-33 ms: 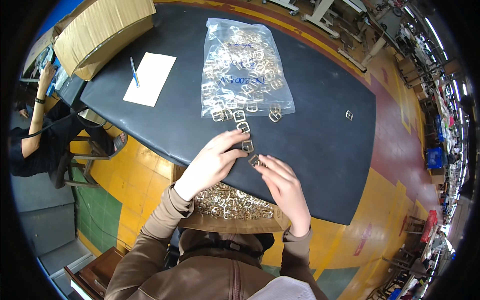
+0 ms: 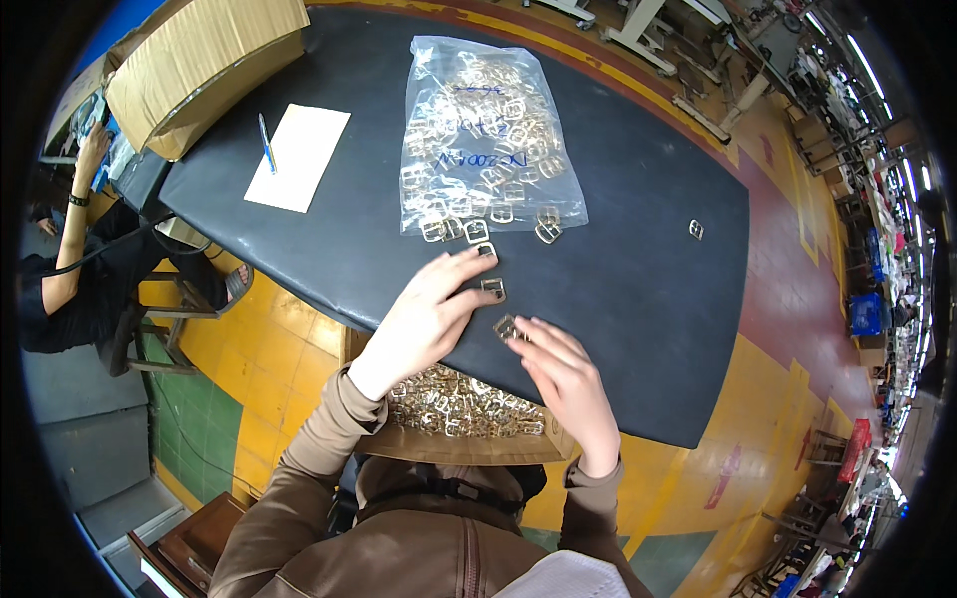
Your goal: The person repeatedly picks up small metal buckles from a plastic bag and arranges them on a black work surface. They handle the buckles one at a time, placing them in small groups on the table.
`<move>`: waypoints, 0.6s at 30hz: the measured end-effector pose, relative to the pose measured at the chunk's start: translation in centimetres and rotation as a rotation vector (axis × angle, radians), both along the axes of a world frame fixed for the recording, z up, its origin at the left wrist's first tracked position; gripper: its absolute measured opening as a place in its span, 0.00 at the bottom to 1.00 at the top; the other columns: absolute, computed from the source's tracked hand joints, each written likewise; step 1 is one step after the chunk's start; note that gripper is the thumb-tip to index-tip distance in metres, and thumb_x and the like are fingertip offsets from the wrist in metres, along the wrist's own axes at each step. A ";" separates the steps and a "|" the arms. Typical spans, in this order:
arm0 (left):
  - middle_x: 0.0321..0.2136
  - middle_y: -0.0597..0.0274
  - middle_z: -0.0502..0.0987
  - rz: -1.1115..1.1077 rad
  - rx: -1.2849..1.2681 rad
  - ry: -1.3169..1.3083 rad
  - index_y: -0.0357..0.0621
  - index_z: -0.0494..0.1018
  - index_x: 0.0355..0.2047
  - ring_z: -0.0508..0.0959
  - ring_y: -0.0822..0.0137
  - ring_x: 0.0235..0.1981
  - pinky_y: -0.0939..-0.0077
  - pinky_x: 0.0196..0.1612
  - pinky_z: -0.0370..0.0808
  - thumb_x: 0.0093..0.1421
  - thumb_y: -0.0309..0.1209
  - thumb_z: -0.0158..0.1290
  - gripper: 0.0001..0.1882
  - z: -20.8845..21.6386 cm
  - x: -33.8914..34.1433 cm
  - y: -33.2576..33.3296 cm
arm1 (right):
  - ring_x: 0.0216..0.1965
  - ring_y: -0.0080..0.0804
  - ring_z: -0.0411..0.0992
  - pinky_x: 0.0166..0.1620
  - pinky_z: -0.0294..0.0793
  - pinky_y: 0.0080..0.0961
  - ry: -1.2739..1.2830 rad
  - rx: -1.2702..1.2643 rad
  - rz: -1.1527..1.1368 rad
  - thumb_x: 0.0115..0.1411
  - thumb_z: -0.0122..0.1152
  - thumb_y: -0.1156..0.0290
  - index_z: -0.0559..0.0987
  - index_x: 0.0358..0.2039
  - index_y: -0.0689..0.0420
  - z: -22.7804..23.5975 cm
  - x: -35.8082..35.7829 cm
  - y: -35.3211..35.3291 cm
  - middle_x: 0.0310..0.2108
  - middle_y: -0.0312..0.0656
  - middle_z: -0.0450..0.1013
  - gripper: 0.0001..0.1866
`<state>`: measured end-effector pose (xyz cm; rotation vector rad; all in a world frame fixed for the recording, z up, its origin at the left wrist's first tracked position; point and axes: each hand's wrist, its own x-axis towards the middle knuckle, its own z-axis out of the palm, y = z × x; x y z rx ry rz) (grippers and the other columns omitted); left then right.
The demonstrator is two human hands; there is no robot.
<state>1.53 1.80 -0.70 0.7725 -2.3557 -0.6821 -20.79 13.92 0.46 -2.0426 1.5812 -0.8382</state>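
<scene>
My left hand [image 2: 427, 311] reaches over the black table with its fingers apart. Its upper fingertips touch a small metal buckle [image 2: 487, 249], partly covered. Beside its thumb lies another buckle [image 2: 493, 287]. To the right, my right hand [image 2: 560, 364] pinches a buckle [image 2: 506, 327] between thumb and fingers, just above the tabletop; the fingers hide part of it. Beyond my hands is a clear plastic bag [image 2: 478, 149] full of buckles, with several loose ones at its near edge, among them a buckle [image 2: 477, 231] and a small cluster [image 2: 548, 227].
An open carton [image 2: 449, 448] of buckles sits against my body below the table edge. One lone buckle [image 2: 696, 230] lies far right. Paper [image 2: 311, 159] with a pen [image 2: 267, 145] and a cardboard box [image 2: 214, 70] are at left. A seated person [image 2: 75, 254] is beyond.
My left fingertips have shifted slightly up over the upper buckle, covering more of it. The buckle in my right hand has tilted a little, and that hand has barely moved.
</scene>
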 end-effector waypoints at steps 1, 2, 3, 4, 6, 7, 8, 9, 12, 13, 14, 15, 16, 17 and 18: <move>0.65 0.51 0.74 0.053 -0.047 0.008 0.42 0.81 0.51 0.69 0.45 0.70 0.48 0.73 0.63 0.63 0.20 0.57 0.16 0.0 -0.4 -0.2 | 0.62 0.47 0.75 0.64 0.75 0.42 -0.007 0.013 0.021 0.66 0.65 0.76 0.84 0.55 0.58 0.1 0.0 0.8 0.62 0.45 0.77 0.17; 0.65 0.51 0.74 0.080 -0.054 -0.004 0.42 0.80 0.53 0.69 0.45 0.70 0.48 0.73 0.63 0.63 0.21 0.57 0.17 0.0 -0.7 -0.4 | 0.63 0.47 0.75 0.64 0.75 0.42 -0.020 0.040 0.034 0.66 0.64 0.76 0.84 0.55 0.59 0.2 0.2 1.6 0.62 0.45 0.77 0.17; 0.65 0.51 0.73 0.109 -0.060 -0.017 0.43 0.79 0.55 0.69 0.45 0.70 0.49 0.74 0.63 0.64 0.22 0.57 0.18 -0.1 -1.0 -0.6 | 0.63 0.47 0.75 0.65 0.75 0.42 -0.034 0.069 0.047 0.66 0.64 0.76 0.84 0.54 0.59 0.3 0.4 2.4 0.62 0.45 0.77 0.17; 0.65 0.51 0.73 0.140 -0.084 -0.027 0.44 0.78 0.56 0.69 0.45 0.70 0.49 0.74 0.62 0.65 0.23 0.57 0.19 -0.2 -1.4 -1.1 | 0.63 0.47 0.74 0.65 0.75 0.42 -0.045 0.079 0.063 0.66 0.64 0.76 0.84 0.54 0.59 0.1 0.5 2.6 0.62 0.45 0.77 0.16; 0.66 0.52 0.73 0.083 -0.068 -0.091 0.45 0.77 0.59 0.68 0.49 0.71 0.49 0.74 0.62 0.67 0.25 0.56 0.20 -0.3 -1.3 -1.2 | 0.64 0.45 0.74 0.66 0.74 0.41 -0.057 0.117 0.122 0.67 0.64 0.76 0.84 0.54 0.59 0.3 1.0 3.8 0.62 0.44 0.77 0.15; 0.67 0.53 0.73 0.057 -0.058 -0.105 0.45 0.76 0.60 0.67 0.50 0.72 0.49 0.74 0.61 0.68 0.26 0.56 0.20 -0.4 -1.2 -1.1 | 0.64 0.45 0.74 0.67 0.74 0.40 -0.088 0.148 0.166 0.67 0.63 0.76 0.84 0.54 0.59 0.3 1.2 4.1 0.62 0.44 0.77 0.15; 0.67 0.54 0.73 0.028 -0.045 -0.120 0.46 0.76 0.61 0.67 0.51 0.72 0.49 0.75 0.61 0.68 0.26 0.56 0.20 -0.4 -1.0 -1.0 | 0.65 0.44 0.73 0.67 0.74 0.39 -0.119 0.180 0.209 0.67 0.63 0.76 0.84 0.54 0.59 0.4 1.3 4.3 0.62 0.43 0.77 0.15; 0.67 0.55 0.74 0.009 -0.040 -0.129 0.46 0.76 0.61 0.67 0.53 0.73 0.49 0.75 0.61 0.68 0.27 0.56 0.21 -0.4 -0.8 -0.8 | 0.66 0.42 0.73 0.68 0.74 0.38 -0.175 0.170 0.267 0.68 0.63 0.75 0.83 0.55 0.59 0.5 1.2 4.3 0.63 0.43 0.77 0.16; 0.67 0.59 0.75 -0.038 -0.045 -0.165 0.47 0.77 0.62 0.66 0.55 0.74 0.49 0.75 0.59 0.69 0.29 0.57 0.21 -0.2 -0.3 -0.5 | 0.66 0.43 0.73 0.68 0.74 0.39 -0.247 0.149 0.272 0.68 0.63 0.75 0.83 0.56 0.58 0.9 1.0 3.6 0.63 0.43 0.76 0.17; 0.66 0.59 0.75 -0.043 -0.065 -0.182 0.48 0.77 0.62 0.66 0.55 0.74 0.48 0.76 0.59 0.69 0.30 0.57 0.21 -0.2 -0.3 -0.4 | 0.65 0.45 0.73 0.67 0.74 0.40 -0.207 0.102 0.206 0.68 0.63 0.75 0.83 0.58 0.58 1.0 0.9 3.0 0.63 0.44 0.76 0.18; 0.66 0.60 0.76 -0.046 -0.075 -0.202 0.49 0.77 0.63 0.66 0.55 0.74 0.48 0.76 0.59 0.69 0.30 0.57 0.22 -0.1 -0.2 -0.2 | 0.65 0.46 0.73 0.67 0.74 0.41 -0.213 0.079 0.125 0.68 0.64 0.75 0.83 0.58 0.59 1.1 0.9 2.3 0.64 0.45 0.76 0.18; 0.66 0.60 0.75 -0.037 -0.086 -0.206 0.49 0.78 0.62 0.66 0.55 0.74 0.47 0.76 0.58 0.69 0.31 0.57 0.21 -0.1 -0.2 0.1 | 0.65 0.47 0.73 0.66 0.74 0.41 -0.210 0.046 0.045 0.68 0.64 0.75 0.83 0.58 0.59 1.0 1.0 1.4 0.64 0.46 0.76 0.18; 0.67 0.60 0.75 -0.029 -0.088 -0.213 0.50 0.79 0.61 0.66 0.54 0.74 0.47 0.76 0.58 0.69 0.31 0.58 0.21 -0.1 -0.2 0.4 | 0.65 0.48 0.73 0.66 0.74 0.42 -0.181 0.012 -0.035 0.68 0.64 0.75 0.82 0.57 0.59 1.0 1.0 0.4 0.64 0.48 0.75 0.18; 0.67 0.59 0.75 -0.021 -0.093 -0.221 0.51 0.79 0.61 0.66 0.54 0.74 0.46 0.76 0.58 0.69 0.31 0.58 0.20 -0.1 -0.1 0.7 | 0.65 0.50 0.73 0.65 0.74 0.43 -0.179 0.009 -0.072 0.68 0.65 0.74 0.81 0.59 0.61 0.9 1.0 -0.8 0.64 0.50 0.75 0.19; 0.67 0.59 0.74 -0.007 -0.091 -0.209 0.51 0.80 0.60 0.65 0.53 0.74 0.45 0.76 0.58 0.68 0.31 0.58 0.20 -0.1 0.0 0.9 | 0.65 0.50 0.73 0.65 0.74 0.43 -0.193 -0.007 -0.094 0.68 0.65 0.74 0.80 0.59 0.62 0.5 1.3 -1.9 0.63 0.50 0.75 0.20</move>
